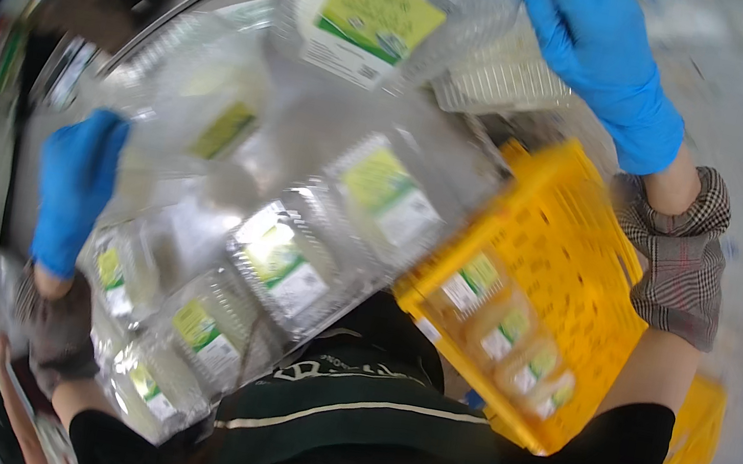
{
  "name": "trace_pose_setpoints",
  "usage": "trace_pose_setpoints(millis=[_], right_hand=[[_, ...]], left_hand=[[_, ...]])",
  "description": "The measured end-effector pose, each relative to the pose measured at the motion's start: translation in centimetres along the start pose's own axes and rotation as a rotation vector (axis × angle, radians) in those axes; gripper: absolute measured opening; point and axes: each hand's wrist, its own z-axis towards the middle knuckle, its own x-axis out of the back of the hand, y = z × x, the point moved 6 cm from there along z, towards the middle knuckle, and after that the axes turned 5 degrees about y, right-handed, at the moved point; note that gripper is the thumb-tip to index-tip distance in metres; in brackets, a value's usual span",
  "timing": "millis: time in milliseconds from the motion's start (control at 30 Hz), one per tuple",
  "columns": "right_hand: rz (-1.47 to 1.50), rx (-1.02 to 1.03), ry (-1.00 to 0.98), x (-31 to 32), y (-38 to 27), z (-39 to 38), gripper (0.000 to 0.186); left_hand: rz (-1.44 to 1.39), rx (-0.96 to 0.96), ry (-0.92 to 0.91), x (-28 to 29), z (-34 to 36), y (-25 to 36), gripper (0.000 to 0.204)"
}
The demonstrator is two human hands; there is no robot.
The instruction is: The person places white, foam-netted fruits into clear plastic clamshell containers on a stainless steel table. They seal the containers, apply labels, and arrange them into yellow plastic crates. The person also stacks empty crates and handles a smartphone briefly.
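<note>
My right hand [608, 75], in a blue glove, is closed at the edge of a clear plastic food container [377, 29] with a green, yellow and white label. This container is raised close to the camera. My left hand [76, 190], also gloved in blue, is closed by the table's left side, near a large clear container [199, 82]; what its fingers hold, if anything, is hidden. Several labelled clear containers with pale contents, among them one container [282, 261], lie on the metal table [312, 117] between my hands.
A yellow perforated crate [566, 256] stands at the table's right, with several labelled packs [504, 335] lined up inside. Another yellow crate [698, 439] is partly visible behind my right arm. A ridged clear container [507, 82] sits below my right hand. Another person's arm [18, 403] shows at lower left.
</note>
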Motion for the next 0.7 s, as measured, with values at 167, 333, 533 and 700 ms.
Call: trace_pose_setpoints(millis=[167,333,533,700], right_hand=[[-0.041,-0.462,0.037,15.3,1.3,-10.7,0.011],[-0.344,-0.625,-0.19,23.3,1.0,-29.2,0.014],[-0.351,-0.765,-0.544,20.5,-0.8,-48.4,0.013],[-0.049,-0.806,-0.547,15.8,-1.6,-56.6,0.016]], left_hand=[[-0.179,-0.216,0.275,6.5,5.3,8.3,0.007],[-0.464,-0.622,0.146,1.4,13.5,30.4,0.008],[-0.615,-1.123,-0.055,-8.8,13.4,48.2,0.017],[-0.633,-1.347,-0.42,-16.6,12.9,57.8,0.03]])
